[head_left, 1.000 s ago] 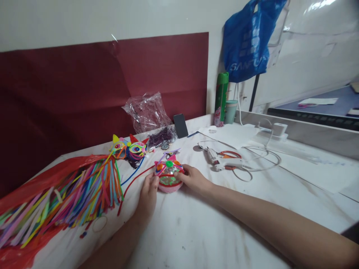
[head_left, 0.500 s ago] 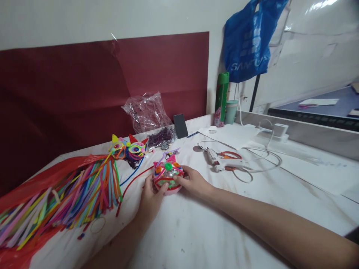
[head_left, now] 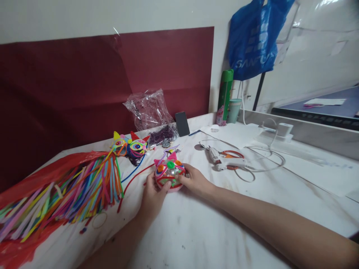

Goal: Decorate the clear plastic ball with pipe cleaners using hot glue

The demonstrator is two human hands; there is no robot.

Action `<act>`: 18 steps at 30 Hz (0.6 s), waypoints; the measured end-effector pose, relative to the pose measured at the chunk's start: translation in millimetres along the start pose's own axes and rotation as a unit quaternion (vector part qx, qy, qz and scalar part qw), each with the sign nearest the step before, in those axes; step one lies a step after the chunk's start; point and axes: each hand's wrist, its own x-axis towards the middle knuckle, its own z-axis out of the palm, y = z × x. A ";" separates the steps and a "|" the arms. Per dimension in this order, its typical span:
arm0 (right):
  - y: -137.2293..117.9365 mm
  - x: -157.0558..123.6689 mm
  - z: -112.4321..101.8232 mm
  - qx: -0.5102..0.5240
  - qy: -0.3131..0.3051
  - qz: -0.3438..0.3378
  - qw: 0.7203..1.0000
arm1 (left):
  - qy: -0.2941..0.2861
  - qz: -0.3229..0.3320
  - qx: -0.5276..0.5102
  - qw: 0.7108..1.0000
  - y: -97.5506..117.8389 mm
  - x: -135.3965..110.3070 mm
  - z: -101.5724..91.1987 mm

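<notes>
Between my two hands sits a round pipe-cleaner animal mask (head_left: 169,172), pink with pointed ears, orange-and-blue eyes and a green coil between them. My left hand (head_left: 155,191) is closed around its left side, thumb on the front. On the right side, my right hand (head_left: 193,180) grips it, with the thumb pressed to its front. A red pipe cleaner (head_left: 134,181) curves over the table just left of the mask. Purple pipe-cleaner ends (head_left: 171,149) show behind its ears.
Left lie many coloured pipe cleaners (head_left: 92,186) on red plastic, beside two finished-looking animal heads (head_left: 137,147). A glue gun (head_left: 221,160) with orange-handled scissors (head_left: 233,154) and looped cable lies right. Behind stand a phone (head_left: 182,124), clear bag (head_left: 150,110), green spray can (head_left: 225,97) and cup (head_left: 233,111).
The whole view has shifted slightly, so things sit a little further right and higher. Both hands keep their hold on the mask, which stays in much the same place on the table.
</notes>
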 end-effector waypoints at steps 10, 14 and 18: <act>0.6 -1.5 2.8 -0.005 0.009 -0.020 1.000 | 0.015 0.001 0.012 1.000 -2.5 1.9 -1.7; 2.3 -4.5 4.7 -0.039 0.025 -0.035 0.998 | 0.024 -0.017 0.025 0.999 -0.6 3.2 -2.6; 4.9 -5.8 6.3 -0.072 0.033 -0.040 0.996 | 0.038 -0.026 0.051 0.998 -0.8 4.6 -3.6</act>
